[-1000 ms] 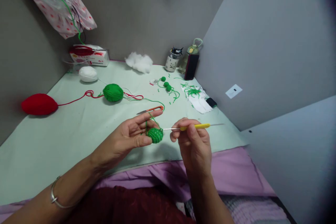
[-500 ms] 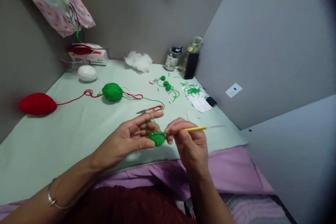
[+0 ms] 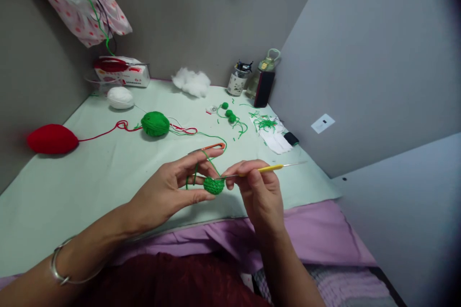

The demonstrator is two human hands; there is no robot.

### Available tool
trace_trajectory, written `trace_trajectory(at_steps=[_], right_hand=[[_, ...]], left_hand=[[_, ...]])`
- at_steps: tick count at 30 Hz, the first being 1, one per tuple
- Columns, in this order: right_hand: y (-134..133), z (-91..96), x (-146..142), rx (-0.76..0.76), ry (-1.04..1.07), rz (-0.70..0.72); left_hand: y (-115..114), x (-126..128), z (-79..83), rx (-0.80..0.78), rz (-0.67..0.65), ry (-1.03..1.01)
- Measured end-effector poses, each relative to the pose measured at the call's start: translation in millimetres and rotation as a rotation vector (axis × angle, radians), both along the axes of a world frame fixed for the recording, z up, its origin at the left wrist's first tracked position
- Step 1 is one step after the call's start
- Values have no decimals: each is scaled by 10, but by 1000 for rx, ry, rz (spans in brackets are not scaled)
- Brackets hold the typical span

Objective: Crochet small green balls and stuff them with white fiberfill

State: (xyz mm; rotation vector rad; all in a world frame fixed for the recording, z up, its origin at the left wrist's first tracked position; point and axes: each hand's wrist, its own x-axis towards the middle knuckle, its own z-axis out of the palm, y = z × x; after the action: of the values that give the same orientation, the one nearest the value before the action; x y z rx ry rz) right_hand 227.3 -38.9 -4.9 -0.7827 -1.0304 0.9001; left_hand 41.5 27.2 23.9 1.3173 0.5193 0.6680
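A small green crochet piece (image 3: 213,186) is pinched between the thumb and fingers of my left hand (image 3: 176,184). Green yarn loops over that hand's raised index finger and runs down to the piece. In my right hand (image 3: 261,192) is a crochet hook (image 3: 271,168) with a yellow handle, its metal tip at the top edge of the piece. Just beyond my left index finger lie orange thread snips (image 3: 216,146), partly hidden by it. The yarn trails back toward a green yarn ball (image 3: 154,123) on the table.
Left on the table (image 3: 90,187) are a red yarn ball (image 3: 53,139) and a white yarn ball (image 3: 120,98). White stuffing (image 3: 191,82), a jar (image 3: 236,82), a phone (image 3: 264,89) and small green balls (image 3: 229,114) stand or lie farther back. Green scraps cover a white paper (image 3: 279,143).
The crochet piece has tilted and moved up slightly in my left hand, showing more of its side. The hook has shifted slightly up and left with my right hand. My left index finger now covers more of the snips.
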Motion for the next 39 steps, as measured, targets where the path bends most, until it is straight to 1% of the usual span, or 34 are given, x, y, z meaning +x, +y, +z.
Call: trace_trajectory(at_steps=[3, 9, 11, 16, 22, 25, 29, 31, 34, 36, 39], right_hand=[[14, 34, 4, -20, 27, 21], [-18, 52, 111, -16, -45, 96], [-35, 56, 145, -8, -103, 105], [-63, 119, 196, 37, -295, 65], [-84, 219, 280, 76, -473, 141], [-92, 260, 292, 131, -607, 137], [-75, 315, 276, 233, -830, 86], [-55, 332, 282, 252, -873, 91], [-37, 319, 295, 266, -851, 125], [-49, 281, 283, 333, -885, 51], [-103, 199, 216, 459, -1076, -190]], left_hand=[[8, -4, 24, 41, -10, 12], [25, -8, 29, 160, -12, 52], [29, -7, 24, 190, -3, 56], [33, -10, 29, 220, 2, 63], [64, -35, -13, 287, -28, 89], [84, -45, -46, 330, -25, 122], [105, -45, -48, 357, -6, 124], [115, -46, -29, 369, -22, 127], [127, -43, 17, 386, -46, 139], [127, -31, 51, 350, -19, 136], [96, 4, 76, 223, 72, 110]])
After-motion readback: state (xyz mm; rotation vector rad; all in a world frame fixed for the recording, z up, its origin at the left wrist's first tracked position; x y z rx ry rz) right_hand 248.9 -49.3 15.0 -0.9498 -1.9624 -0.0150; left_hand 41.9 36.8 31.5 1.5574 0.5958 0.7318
